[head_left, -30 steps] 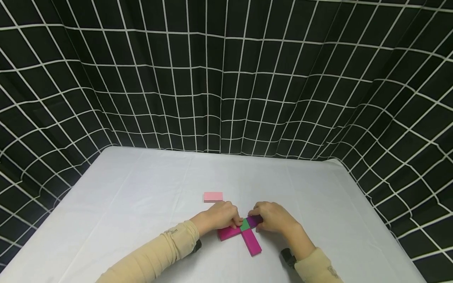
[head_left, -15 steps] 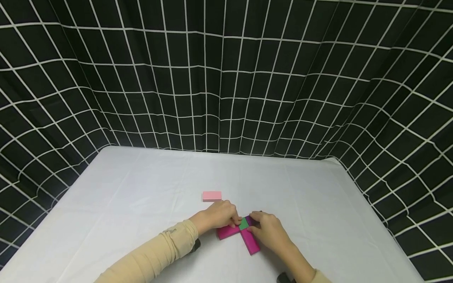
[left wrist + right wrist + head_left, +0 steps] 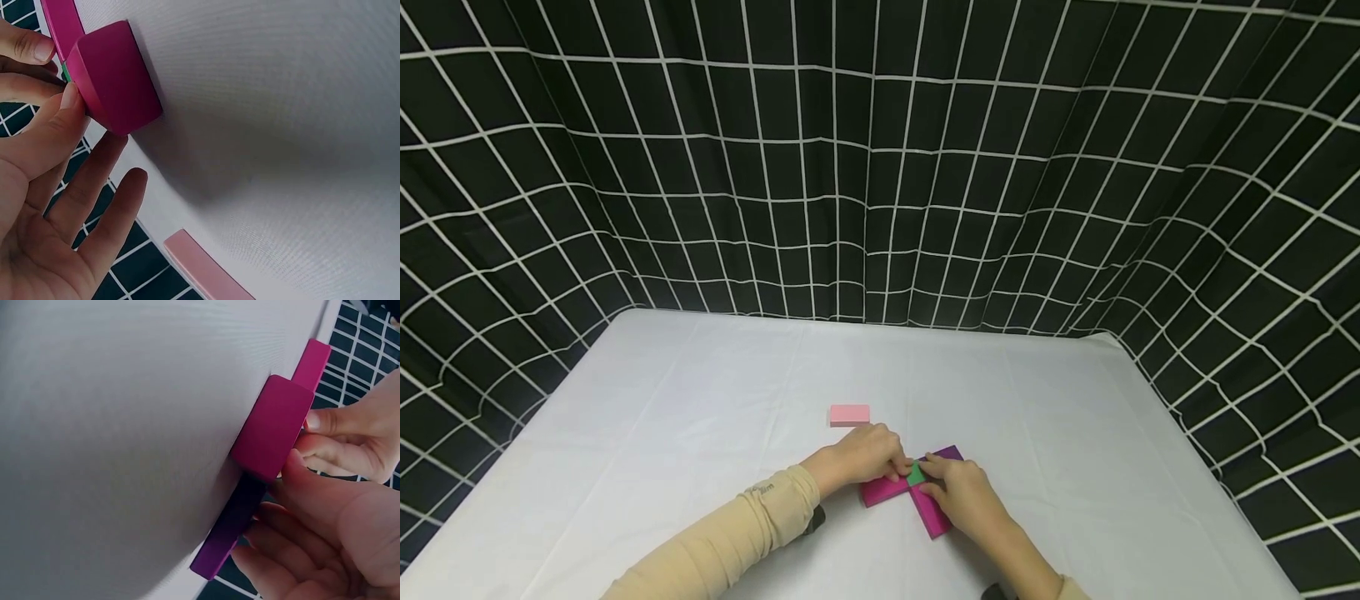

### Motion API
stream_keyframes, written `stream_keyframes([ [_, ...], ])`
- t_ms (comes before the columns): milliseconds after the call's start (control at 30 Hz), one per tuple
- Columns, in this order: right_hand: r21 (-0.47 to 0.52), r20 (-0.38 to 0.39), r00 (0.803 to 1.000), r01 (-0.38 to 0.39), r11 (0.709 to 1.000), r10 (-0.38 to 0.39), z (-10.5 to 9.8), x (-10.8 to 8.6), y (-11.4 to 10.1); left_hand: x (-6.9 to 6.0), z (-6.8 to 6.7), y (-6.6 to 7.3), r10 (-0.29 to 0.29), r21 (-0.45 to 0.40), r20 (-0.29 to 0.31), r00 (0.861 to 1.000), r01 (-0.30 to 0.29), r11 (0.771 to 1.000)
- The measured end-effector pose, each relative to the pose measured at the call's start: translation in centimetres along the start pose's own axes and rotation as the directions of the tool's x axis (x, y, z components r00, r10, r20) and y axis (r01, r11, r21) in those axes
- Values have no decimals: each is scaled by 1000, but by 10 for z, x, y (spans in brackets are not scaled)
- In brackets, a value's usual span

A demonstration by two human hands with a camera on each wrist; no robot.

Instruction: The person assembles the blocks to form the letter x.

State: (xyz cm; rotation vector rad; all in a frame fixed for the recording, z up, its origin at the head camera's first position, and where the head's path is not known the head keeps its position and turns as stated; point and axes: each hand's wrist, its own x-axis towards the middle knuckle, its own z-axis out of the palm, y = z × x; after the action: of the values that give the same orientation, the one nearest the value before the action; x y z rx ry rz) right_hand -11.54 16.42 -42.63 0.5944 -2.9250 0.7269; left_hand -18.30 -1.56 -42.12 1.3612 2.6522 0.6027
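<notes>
Flat blocks lie joined round a small green block on the white table. A magenta block points left, a second magenta block points toward the near side, and a purple block points to the far right. My left hand pinches the left magenta block, fingertips reaching the green one. My right hand pinches at the green block's right side, thumb by the near magenta block's end and index finger by the purple block. The right hand's other fingers are partly hidden in the head view.
A light pink block lies apart on the white tablecloth, just beyond my left hand. A black curtain with a white grid stands round the far edge and sides of the table.
My right hand has moved left and nearer from the purple block's outer part to the junction at the green block, uncovering the purple block's far end. The left hand stays in place.
</notes>
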Motion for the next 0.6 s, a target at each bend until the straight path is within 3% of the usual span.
stream_keyframes([
  [400,-14,-10,1000,26,1000,-27,2,-1,1,0,0,-1,-1,-16,26,1000,1,1000],
  [600,-25,-17,999,33,999,-33,1,-1,-1,0,1,-3,1,-76,29,1000,1,997],
])
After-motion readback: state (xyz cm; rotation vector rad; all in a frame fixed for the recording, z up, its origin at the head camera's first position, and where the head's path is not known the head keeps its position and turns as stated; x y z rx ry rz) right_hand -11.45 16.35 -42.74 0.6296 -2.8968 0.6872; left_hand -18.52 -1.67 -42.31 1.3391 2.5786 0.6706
